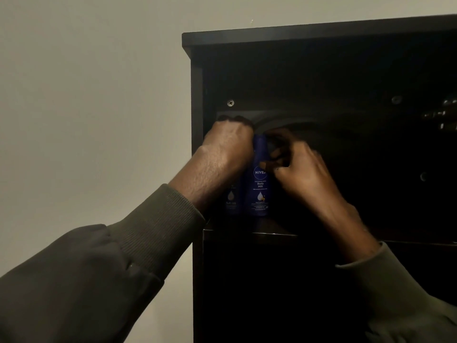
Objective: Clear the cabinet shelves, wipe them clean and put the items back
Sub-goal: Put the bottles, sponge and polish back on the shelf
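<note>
Two dark blue lotion bottles stand side by side at the left end of the dark cabinet's upper shelf (249, 230). My left hand (227, 142) is curled in a fist over the top of the left bottle (231, 201), whose upper part is hidden behind my wrist. The right bottle (259, 189) is labelled Body Milk. My right hand (301, 167) has its fingers and thumb curled against this bottle's upper part and neck. Both bottles stand upright on the shelf.
The cabinet's left side panel (197, 120) is close beside my left hand, and its top board (296, 33) runs overhead. Metal hardware (442, 115) glints at the far right inside. A plain wall (99, 95) lies to the left. The compartment below (272, 293) is dark.
</note>
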A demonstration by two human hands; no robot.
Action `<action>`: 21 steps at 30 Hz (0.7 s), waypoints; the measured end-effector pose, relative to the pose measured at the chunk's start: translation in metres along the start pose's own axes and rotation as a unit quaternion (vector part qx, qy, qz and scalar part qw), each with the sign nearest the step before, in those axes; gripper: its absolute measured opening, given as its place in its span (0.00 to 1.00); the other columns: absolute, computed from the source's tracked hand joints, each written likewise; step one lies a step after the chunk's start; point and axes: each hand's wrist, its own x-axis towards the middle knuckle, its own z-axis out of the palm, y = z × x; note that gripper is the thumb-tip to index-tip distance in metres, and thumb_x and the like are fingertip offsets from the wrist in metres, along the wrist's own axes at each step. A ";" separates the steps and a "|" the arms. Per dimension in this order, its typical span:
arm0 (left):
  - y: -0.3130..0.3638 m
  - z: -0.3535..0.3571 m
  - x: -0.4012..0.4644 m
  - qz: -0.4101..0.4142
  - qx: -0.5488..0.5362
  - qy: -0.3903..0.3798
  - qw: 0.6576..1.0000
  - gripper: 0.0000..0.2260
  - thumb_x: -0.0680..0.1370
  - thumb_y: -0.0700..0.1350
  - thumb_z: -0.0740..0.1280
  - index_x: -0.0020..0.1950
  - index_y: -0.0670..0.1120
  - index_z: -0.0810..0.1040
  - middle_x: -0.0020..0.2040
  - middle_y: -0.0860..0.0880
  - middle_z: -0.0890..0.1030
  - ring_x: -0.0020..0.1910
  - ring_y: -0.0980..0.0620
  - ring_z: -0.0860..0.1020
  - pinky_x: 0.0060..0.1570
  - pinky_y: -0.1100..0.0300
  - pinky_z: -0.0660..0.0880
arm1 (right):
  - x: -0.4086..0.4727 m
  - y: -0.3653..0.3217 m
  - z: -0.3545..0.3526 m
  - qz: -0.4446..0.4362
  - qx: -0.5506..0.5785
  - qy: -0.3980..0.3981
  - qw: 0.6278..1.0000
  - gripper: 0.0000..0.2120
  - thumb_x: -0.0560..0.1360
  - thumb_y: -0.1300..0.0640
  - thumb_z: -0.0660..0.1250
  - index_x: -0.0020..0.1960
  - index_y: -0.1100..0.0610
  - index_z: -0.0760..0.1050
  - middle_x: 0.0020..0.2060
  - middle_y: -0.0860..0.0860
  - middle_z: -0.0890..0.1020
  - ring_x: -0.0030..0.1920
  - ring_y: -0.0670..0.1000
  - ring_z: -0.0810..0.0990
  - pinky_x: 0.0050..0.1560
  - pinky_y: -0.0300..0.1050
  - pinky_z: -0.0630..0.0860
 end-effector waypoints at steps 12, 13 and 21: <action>0.000 -0.002 -0.005 0.018 -0.019 0.009 1.000 0.11 0.80 0.37 0.58 0.58 0.38 0.77 0.55 0.39 0.80 0.55 0.41 0.79 0.52 0.54 0.75 | -0.005 -0.001 0.000 0.011 -0.009 -0.028 1.000 0.35 0.68 0.56 0.77 0.68 0.38 0.66 0.43 0.44 0.81 0.43 0.45 0.82 0.43 0.40 0.77; 0.000 -0.001 -0.006 0.020 -0.017 0.010 1.000 0.12 0.80 0.38 0.57 0.58 0.38 0.77 0.55 0.39 0.80 0.55 0.41 0.79 0.53 0.53 0.76 | -0.007 0.000 0.000 0.009 -0.017 -0.036 0.999 0.38 0.67 0.57 0.78 0.69 0.38 0.65 0.42 0.44 0.81 0.42 0.44 0.82 0.42 0.40 0.77; -0.004 0.004 -0.006 0.033 -0.012 0.029 0.999 0.09 0.80 0.37 0.60 0.57 0.40 0.77 0.49 0.44 0.76 0.46 0.48 0.73 0.52 0.54 0.74 | -0.012 -0.001 0.005 0.030 -0.024 -0.038 0.999 0.37 0.69 0.59 0.76 0.71 0.41 0.63 0.41 0.44 0.81 0.43 0.44 0.81 0.41 0.38 0.75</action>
